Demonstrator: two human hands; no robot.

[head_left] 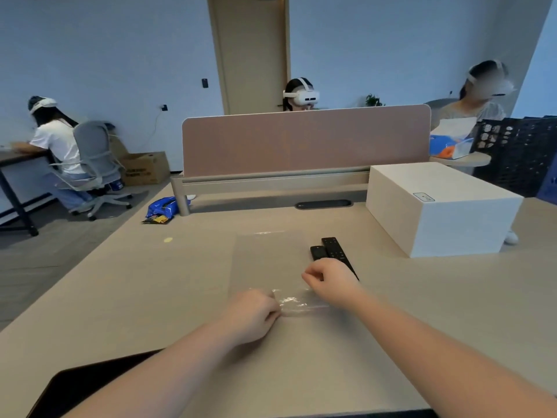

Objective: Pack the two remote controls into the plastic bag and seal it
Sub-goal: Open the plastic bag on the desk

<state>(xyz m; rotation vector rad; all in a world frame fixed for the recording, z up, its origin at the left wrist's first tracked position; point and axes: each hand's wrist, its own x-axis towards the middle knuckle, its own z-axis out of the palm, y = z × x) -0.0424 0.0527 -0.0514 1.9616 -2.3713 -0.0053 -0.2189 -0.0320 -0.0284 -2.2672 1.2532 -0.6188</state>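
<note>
A clear plastic bag [268, 260] lies flat on the beige table [150, 297], and its near edge is crinkled and shiny. My left hand [256, 312] pinches that near edge at its left end. Two black remote controls lie side by side just right of the bag: a short one [318, 252] and a longer one [335, 251]. My right hand [330, 280] hovers over their near ends with its fingers curled into a pinch by the bag's right edge. Whether it grips the clear film does not show.
A white box [437, 206] stands on the table to the right of the remotes. A brown partition [301, 140] closes the far edge, with a cable slot [323, 204] before it. A dark flat object [75, 384] lies at the near left corner. Three people sit at neighbouring desks.
</note>
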